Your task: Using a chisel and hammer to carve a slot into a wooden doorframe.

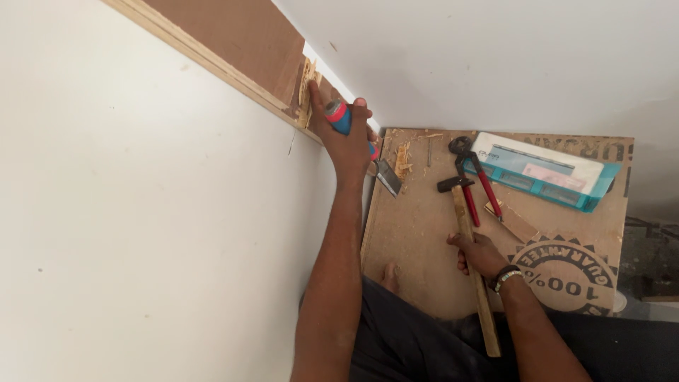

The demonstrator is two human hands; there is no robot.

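1. While the left hand (345, 134) grips the blue-and-red chisel (341, 117) against the splintered wooden strip (212, 64), ready for striking,
2. the right hand (479, 253) clasps the hammer (470, 240) mid-handle over the plywood board (417, 233), beside the pincers (474, 173).

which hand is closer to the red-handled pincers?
Right. The right hand grips the hammer just below the red-handled pincers. The left hand is farther off, up at the wall trim holding a chisel.

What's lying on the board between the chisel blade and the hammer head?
In the head view, between the chisel and the hammer lie wood chips and a nail-like thin rod on the plywood board; otherwise dusty bare board.
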